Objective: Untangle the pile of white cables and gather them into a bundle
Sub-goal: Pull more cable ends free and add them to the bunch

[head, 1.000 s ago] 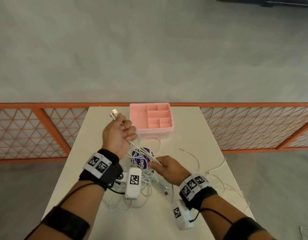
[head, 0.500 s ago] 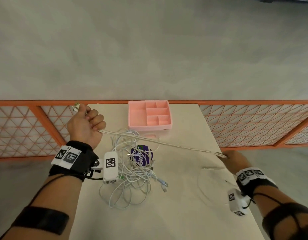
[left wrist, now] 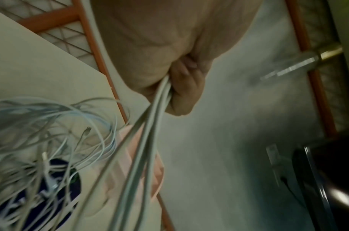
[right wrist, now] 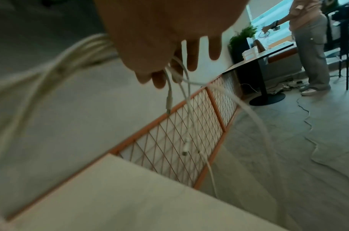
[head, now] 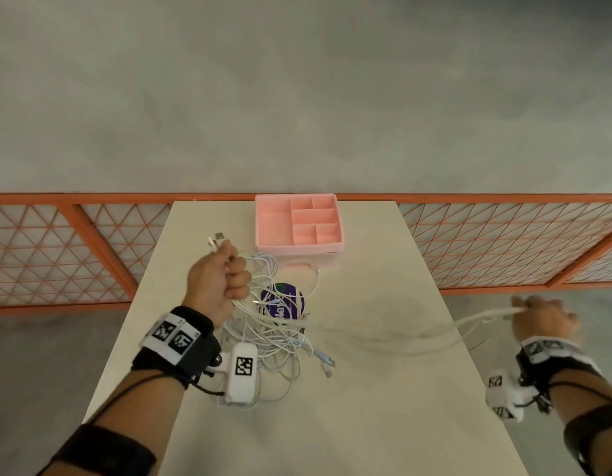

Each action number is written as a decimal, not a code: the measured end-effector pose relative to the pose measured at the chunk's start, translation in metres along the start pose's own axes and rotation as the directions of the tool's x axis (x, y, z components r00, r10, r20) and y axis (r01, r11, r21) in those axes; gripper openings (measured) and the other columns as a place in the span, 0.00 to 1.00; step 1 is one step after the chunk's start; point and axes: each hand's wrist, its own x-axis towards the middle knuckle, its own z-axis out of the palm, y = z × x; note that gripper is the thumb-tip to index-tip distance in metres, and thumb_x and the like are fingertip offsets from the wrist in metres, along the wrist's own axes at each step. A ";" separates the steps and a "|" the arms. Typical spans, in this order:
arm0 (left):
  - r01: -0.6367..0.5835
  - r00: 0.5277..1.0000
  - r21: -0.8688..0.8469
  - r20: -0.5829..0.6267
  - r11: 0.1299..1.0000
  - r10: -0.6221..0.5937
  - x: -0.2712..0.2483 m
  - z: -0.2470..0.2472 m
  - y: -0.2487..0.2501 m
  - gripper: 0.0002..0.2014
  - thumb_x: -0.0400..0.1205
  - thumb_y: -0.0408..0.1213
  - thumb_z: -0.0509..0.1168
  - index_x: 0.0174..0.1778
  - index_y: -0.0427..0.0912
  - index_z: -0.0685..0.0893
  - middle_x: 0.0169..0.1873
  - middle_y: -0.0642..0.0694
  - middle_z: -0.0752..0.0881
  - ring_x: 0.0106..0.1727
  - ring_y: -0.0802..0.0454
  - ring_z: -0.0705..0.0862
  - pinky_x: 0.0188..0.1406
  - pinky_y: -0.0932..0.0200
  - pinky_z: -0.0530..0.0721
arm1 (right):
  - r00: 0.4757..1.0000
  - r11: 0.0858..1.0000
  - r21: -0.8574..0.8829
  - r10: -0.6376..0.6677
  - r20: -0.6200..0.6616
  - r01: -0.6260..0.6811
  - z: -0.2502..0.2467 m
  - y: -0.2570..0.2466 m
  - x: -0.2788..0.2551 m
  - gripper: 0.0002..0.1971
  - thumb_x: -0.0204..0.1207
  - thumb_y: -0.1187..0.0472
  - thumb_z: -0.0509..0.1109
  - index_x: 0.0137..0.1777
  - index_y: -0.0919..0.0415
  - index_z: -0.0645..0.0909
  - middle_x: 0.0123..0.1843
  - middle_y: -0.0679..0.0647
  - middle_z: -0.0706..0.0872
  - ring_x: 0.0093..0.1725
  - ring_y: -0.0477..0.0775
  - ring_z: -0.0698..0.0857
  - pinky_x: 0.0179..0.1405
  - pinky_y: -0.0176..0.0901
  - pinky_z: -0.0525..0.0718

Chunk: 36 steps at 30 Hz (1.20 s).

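Note:
A tangle of white cables [head: 277, 341] lies on the table over a purple round disc [head: 282, 300]. My left hand [head: 225, 280] is a fist round a bunch of cable ends, with plugs [head: 217, 239] sticking out above it; the left wrist view shows the strands [left wrist: 150, 125] leaving the fist. Those strands [head: 394, 334] sag, blurred, across the table to my right hand [head: 535, 316] past the right edge. In the right wrist view the right hand [right wrist: 169, 67] pinches the strands, with loose plug ends [right wrist: 186, 146] dangling below it.
A pink compartment tray [head: 298, 223] stands at the table's far edge, just beyond the tangle. An orange mesh fence [head: 504, 242] runs behind the table [head: 383, 407]. In the right wrist view another person [right wrist: 310, 46] stands at a far table.
My left hand came back rightward over the pile. My right hand moved further right, off the table edge. The strands between them went from taut to sagging.

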 end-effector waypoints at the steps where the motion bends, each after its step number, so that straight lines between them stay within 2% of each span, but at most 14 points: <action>1: 0.017 1.000 0.038 0.025 0.999 -0.018 -0.003 0.003 -0.007 0.16 0.91 0.45 0.54 0.38 0.47 0.73 0.23 0.55 0.64 0.17 0.61 0.60 0.12 0.69 0.58 | 0.994 0.995 -0.072 -0.057 0.091 0.063 0.013 -0.002 -0.008 0.08 0.85 0.57 0.59 0.55 0.51 0.80 0.56 0.59 0.79 0.63 0.66 0.77 0.65 0.61 0.77; 4: 0.059 0.997 0.073 0.050 0.996 -0.062 -0.008 0.009 -0.023 0.16 0.91 0.45 0.53 0.37 0.47 0.72 0.22 0.55 0.63 0.17 0.61 0.59 0.12 0.71 0.57 | 0.931 0.967 -0.181 -0.105 0.350 0.178 0.065 0.000 -0.027 0.12 0.82 0.53 0.61 0.60 0.54 0.83 0.60 0.56 0.81 0.61 0.60 0.81 0.67 0.53 0.79; 8: 0.095 0.995 0.070 0.036 0.993 -0.097 -0.008 0.008 -0.028 0.17 0.91 0.47 0.53 0.37 0.47 0.72 0.21 0.55 0.62 0.16 0.62 0.58 0.12 0.71 0.56 | 0.815 0.961 -0.196 -0.047 0.578 0.195 0.112 -0.003 -0.053 0.22 0.73 0.49 0.62 0.67 0.51 0.77 0.67 0.55 0.78 0.65 0.61 0.79 0.66 0.49 0.77; 13: 0.099 0.994 0.046 0.041 0.994 -0.101 -0.006 0.006 -0.031 0.16 0.91 0.46 0.54 0.38 0.46 0.73 0.21 0.55 0.63 0.17 0.61 0.59 0.14 0.70 0.57 | 0.802 0.930 -0.238 -0.090 0.590 0.279 0.091 -0.058 -0.074 0.23 0.76 0.51 0.59 0.72 0.47 0.70 0.71 0.52 0.71 0.75 0.66 0.67 0.74 0.63 0.70; 16: 0.100 0.994 0.025 0.051 0.995 -0.101 -0.006 0.010 -0.039 0.15 0.91 0.43 0.54 0.38 0.45 0.72 0.21 0.54 0.64 0.18 0.60 0.59 0.16 0.68 0.56 | 0.754 0.863 -0.182 -0.289 0.590 0.472 0.058 -0.115 -0.087 0.23 0.77 0.59 0.58 0.73 0.47 0.70 0.75 0.52 0.69 0.77 0.64 0.64 0.75 0.67 0.67; 18: 0.096 0.994 0.011 0.060 0.995 -0.097 -0.007 0.015 -0.045 0.14 0.91 0.42 0.54 0.39 0.44 0.72 0.22 0.53 0.64 0.18 0.60 0.60 0.17 0.67 0.57 | 0.615 0.831 0.161 -0.510 0.601 0.532 0.042 -0.156 -0.101 0.26 0.78 0.62 0.61 0.76 0.47 0.69 0.79 0.49 0.70 0.79 0.58 0.68 0.77 0.58 0.69; 20: 0.095 0.993 -0.008 0.071 0.995 -0.094 -0.007 0.021 -0.051 0.14 0.91 0.42 0.54 0.39 0.44 0.71 0.22 0.53 0.64 0.19 0.59 0.61 0.16 0.66 0.62 | 0.422 0.697 0.543 -0.716 0.556 0.468 0.021 -0.193 -0.127 0.27 0.76 0.59 0.70 0.76 0.47 0.72 0.78 0.47 0.75 0.77 0.52 0.74 0.77 0.50 0.71; 22: 0.080 0.994 -0.041 0.073 0.996 -0.077 -0.008 0.029 -0.055 0.14 0.91 0.42 0.54 0.40 0.44 0.71 0.24 0.51 0.63 0.20 0.57 0.62 0.17 0.63 0.68 | 0.301 0.560 0.756 -0.826 0.476 0.341 0.005 -0.222 -0.155 0.25 0.73 0.50 0.77 0.69 0.51 0.79 0.68 0.51 0.84 0.68 0.50 0.82 0.71 0.46 0.78; 24: 0.061 0.997 -0.082 0.045 0.995 -0.057 -0.010 0.033 -0.055 0.14 0.91 0.42 0.55 0.40 0.42 0.73 0.25 0.49 0.64 0.23 0.54 0.66 0.23 0.58 0.75 | 0.230 0.478 0.825 -0.876 0.424 0.302 -0.002 -0.240 -0.181 0.11 0.75 0.47 0.75 0.50 0.54 0.86 0.48 0.55 0.91 0.49 0.51 0.89 0.60 0.45 0.84; 26: 0.025 1.000 -0.064 0.002 0.998 -0.025 -0.011 0.029 -0.053 0.13 0.91 0.42 0.57 0.42 0.41 0.75 0.26 0.48 0.68 0.26 0.51 0.72 0.35 0.51 0.79 | 0.248 0.440 0.834 -0.894 0.373 0.332 0.005 -0.248 -0.195 0.18 0.81 0.46 0.68 0.32 0.53 0.81 0.28 0.50 0.85 0.29 0.46 0.83 0.45 0.46 0.84; 29: -0.008 0.999 0.071 -0.053 0.997 0.012 -0.017 0.013 -0.053 0.09 0.89 0.37 0.59 0.52 0.35 0.81 0.28 0.46 0.77 0.32 0.48 0.80 0.47 0.46 0.80 | 0.347 0.443 0.765 -0.888 0.302 0.468 0.019 -0.250 -0.203 0.23 0.88 0.46 0.58 0.30 0.52 0.71 0.26 0.48 0.75 0.26 0.45 0.73 0.33 0.43 0.72; 32: 0.043 0.997 0.147 -0.073 0.988 -0.033 -0.026 -0.002 -0.066 0.08 0.88 0.35 0.62 0.54 0.34 0.83 0.28 0.47 0.77 0.34 0.47 0.81 0.42 0.49 0.79 | 0.297 0.404 0.629 -0.915 0.274 0.665 0.034 -0.248 -0.212 0.17 0.89 0.46 0.52 0.52 0.56 0.77 0.42 0.59 0.85 0.41 0.57 0.84 0.43 0.48 0.76; 34: 0.073 0.995 0.154 -0.082 0.985 -0.061 -0.029 -0.008 -0.075 0.11 0.90 0.37 0.59 0.51 0.35 0.84 0.28 0.47 0.76 0.34 0.48 0.82 0.41 0.50 0.78 | 0.310 0.395 0.535 -0.919 0.246 0.747 0.047 -0.246 -0.216 0.20 0.88 0.46 0.51 0.70 0.58 0.71 0.57 0.63 0.86 0.54 0.65 0.85 0.50 0.51 0.79; 36: 0.080 0.993 0.080 -0.092 0.994 -0.072 -0.029 -0.012 -0.078 0.14 0.91 0.38 0.56 0.46 0.36 0.81 0.26 0.47 0.74 0.32 0.47 0.80 0.42 0.49 0.80 | 0.320 0.370 0.530 -0.929 0.187 0.764 0.056 -0.245 -0.221 0.22 0.88 0.44 0.50 0.73 0.57 0.68 0.60 0.62 0.86 0.56 0.66 0.85 0.52 0.53 0.82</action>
